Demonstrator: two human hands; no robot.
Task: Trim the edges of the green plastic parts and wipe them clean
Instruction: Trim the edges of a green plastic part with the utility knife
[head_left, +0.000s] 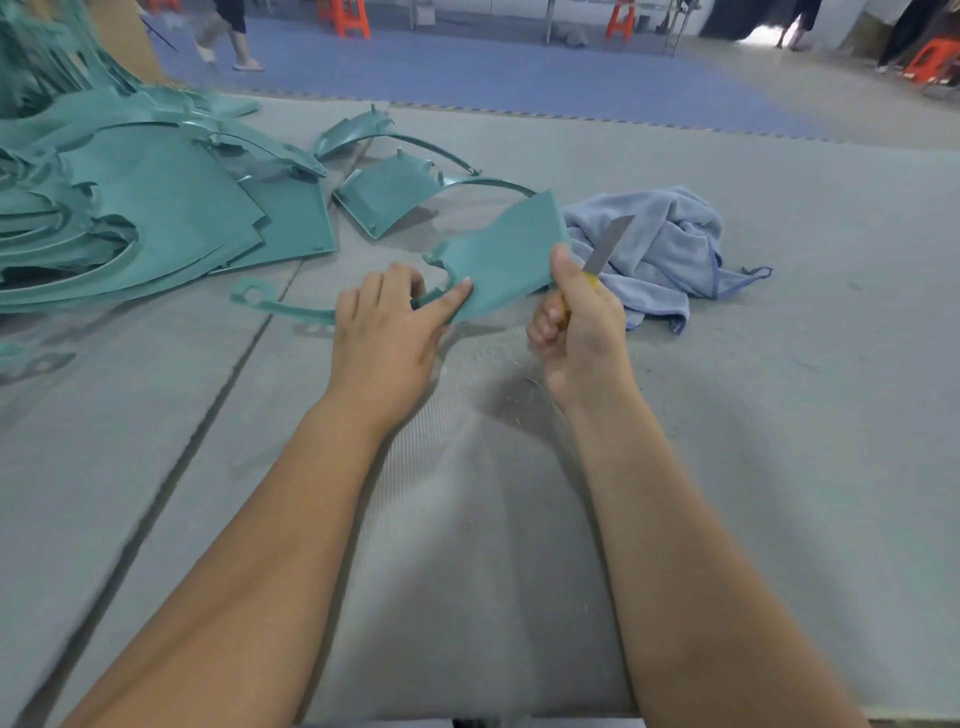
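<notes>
Grey mat (779, 415): left hand (384, 332) holds green part (498, 260), right hand (576, 332) perhaps a knife (608, 244).

Left hand (387, 325): forearm extended toward 12 o'clock, fingers curled, index straight toward 2 o'clock. Right hand (579, 325): fist closed, thumb up.

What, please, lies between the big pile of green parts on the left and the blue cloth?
In the head view, two loose green parts lie on the grey mat between the pile and the blue cloth.
</notes>
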